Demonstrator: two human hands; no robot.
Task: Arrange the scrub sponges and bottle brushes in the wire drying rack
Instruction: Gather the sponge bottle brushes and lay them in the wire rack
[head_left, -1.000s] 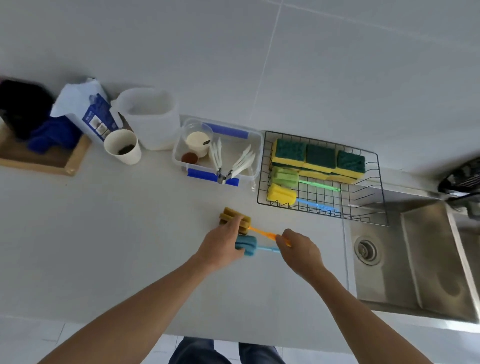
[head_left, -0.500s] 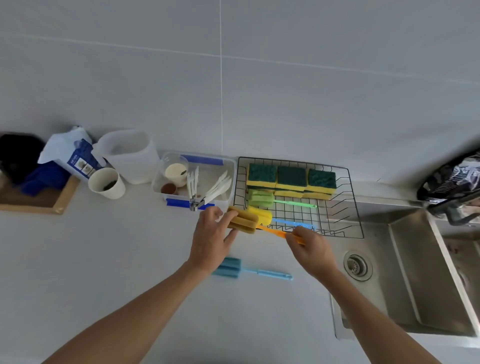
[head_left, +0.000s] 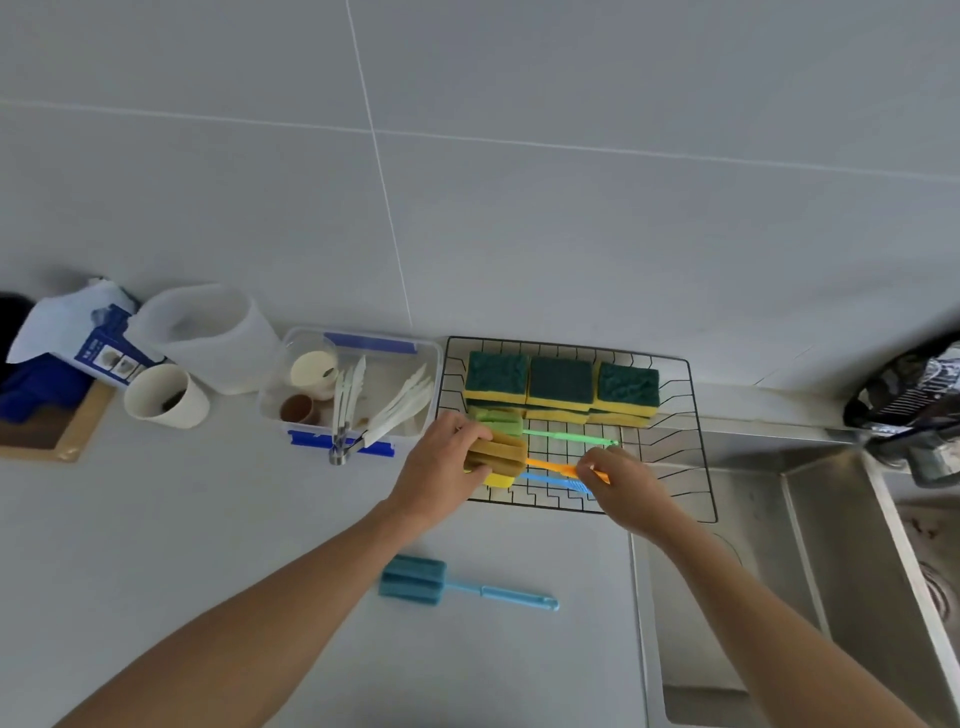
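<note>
The black wire drying rack sits against the wall beside the sink. Three green-and-yellow scrub sponges line its back. A green bottle brush and a yellow-headed brush with a blue handle lie inside it. My left hand grips the brown sponge head of an orange-handled bottle brush over the rack's left side. My right hand pinches the orange handle's end. A blue bottle brush lies on the counter in front of the rack.
A clear plastic box with white tongs and small cups stands left of the rack. Further left are a white cup, a translucent jug, a blue-and-white bag and a wooden tray. The steel sink is at the right.
Both hands lifted the orange-handled brush off the counter and carried it into the rack between the green and yellow brushes. The blue brush stayed on the counter.
</note>
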